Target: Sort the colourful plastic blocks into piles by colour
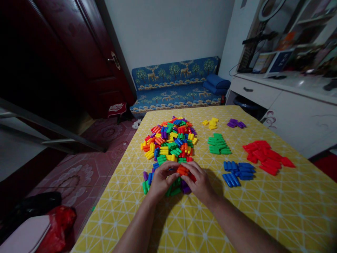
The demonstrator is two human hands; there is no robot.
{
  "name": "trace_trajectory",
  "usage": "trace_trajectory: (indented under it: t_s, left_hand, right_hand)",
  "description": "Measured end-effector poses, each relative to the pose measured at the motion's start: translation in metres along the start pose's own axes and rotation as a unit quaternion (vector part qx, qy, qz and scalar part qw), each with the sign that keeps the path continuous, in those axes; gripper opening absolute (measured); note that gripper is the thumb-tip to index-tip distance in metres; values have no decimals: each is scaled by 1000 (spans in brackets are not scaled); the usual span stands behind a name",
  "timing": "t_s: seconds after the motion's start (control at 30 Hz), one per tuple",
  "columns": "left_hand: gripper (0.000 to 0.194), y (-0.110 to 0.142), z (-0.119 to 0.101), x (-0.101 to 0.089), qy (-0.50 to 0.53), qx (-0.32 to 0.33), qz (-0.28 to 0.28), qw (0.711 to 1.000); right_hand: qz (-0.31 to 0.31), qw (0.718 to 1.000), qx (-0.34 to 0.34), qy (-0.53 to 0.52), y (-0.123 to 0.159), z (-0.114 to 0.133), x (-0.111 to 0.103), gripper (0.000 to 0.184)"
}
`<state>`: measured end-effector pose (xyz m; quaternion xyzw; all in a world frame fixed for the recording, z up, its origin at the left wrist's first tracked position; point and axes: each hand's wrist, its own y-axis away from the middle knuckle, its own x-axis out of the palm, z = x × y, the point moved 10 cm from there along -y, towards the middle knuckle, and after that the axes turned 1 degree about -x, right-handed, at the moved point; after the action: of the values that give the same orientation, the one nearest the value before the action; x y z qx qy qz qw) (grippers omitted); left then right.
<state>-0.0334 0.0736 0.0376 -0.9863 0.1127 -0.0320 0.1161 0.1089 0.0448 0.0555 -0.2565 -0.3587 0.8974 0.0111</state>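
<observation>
Between the fingertips of both hands is an orange plastic building block [183, 171] with rounded, bullet-like ends. My left hand [162, 181] pinches it from the left, thumb and fingers bent. From the other side my right hand [200, 182] closes on it too; a bit of red shows by its fingers, partly hidden. Both hands are over the near end of a mixed heap of similar blocks [170, 144] in several colours, covering part of it. To the right lie single-colour groups: blue blocks [240, 171], green blocks [218, 144], red blocks [265, 156], yellow blocks [212, 123] and purple blocks [236, 123].
Everything lies on a table with a yellow patterned cloth [173, 226]. Behind it is a blue sofa [173, 93], and a white cabinet [300, 116] stands close on the right. A dark red door [92, 59] and a metal frame [52, 123] are at the left.
</observation>
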Motion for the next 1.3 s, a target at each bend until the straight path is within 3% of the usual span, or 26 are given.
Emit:
trace_trajectory:
  t_s: [1.0, 1.17, 1.23, 1.3]
  left_hand:
    - [30, 2, -3, 6, -65, 4, 14, 998]
    - [28, 3, -5, 5, -87, 1, 12, 996]
    - [28, 3, -5, 5, -97, -3, 9, 995]
    - [30, 4, -5, 7, -107, -8, 14, 994]
  right_hand:
    - [38, 999, 19, 4, 0, 3, 2, 37]
    - [-17, 999, 49, 15, -15, -2, -38, 32]
    - [-55, 996, 64, 31, -28, -22, -67, 27]
    - [-86, 990, 91, 67, -44, -57, -101, 26]
